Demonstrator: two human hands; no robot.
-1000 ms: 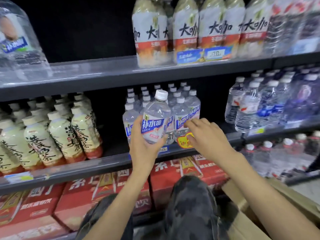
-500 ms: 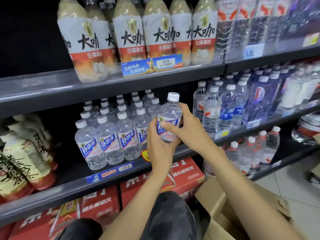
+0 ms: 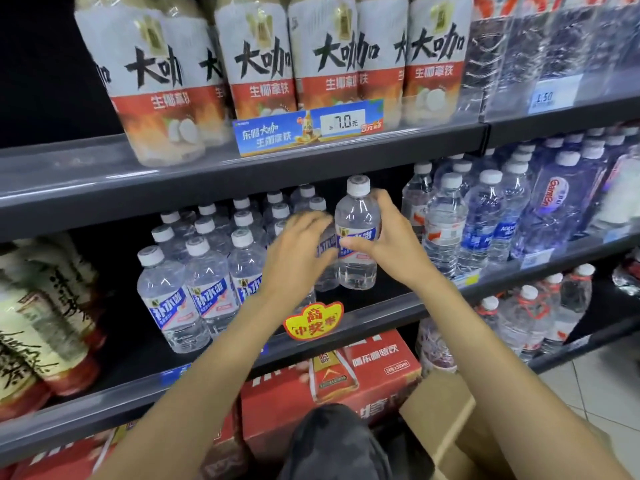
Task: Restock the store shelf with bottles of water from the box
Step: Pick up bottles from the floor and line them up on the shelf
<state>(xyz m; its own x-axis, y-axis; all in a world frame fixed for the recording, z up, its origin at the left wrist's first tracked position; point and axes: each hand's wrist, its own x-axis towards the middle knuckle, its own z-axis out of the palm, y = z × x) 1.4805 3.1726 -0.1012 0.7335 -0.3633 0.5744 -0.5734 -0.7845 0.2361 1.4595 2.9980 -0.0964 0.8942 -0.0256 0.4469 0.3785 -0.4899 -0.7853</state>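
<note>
- Right hand [image 3: 388,244] grips my bottle [image 3: 358,233] upright, at three o'clock of the row [image 3: 207,271].
- Left hand [image 3: 298,251] spread wide, steadying a neighbour at nine.

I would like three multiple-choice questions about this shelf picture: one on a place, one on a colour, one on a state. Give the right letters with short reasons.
1. Where is the bottle that the right hand holds?
A. on the top shelf
B. at the middle shelf, right of the same-brand row
C. inside the cardboard box

2. What colour is its cap?
A. white
B. red
C. blue

3. What is the left hand doing?
A. hanging at the person's side
B. holding a price tag
C. spread, fingers open, against the neighbouring bottles

Answers: 1 B, the bottle is upright over the middle shelf beside matching bottles. 2 A, the cap is plainly white. 3 C, its fingers are spread over the blue-labelled bottles.
</note>
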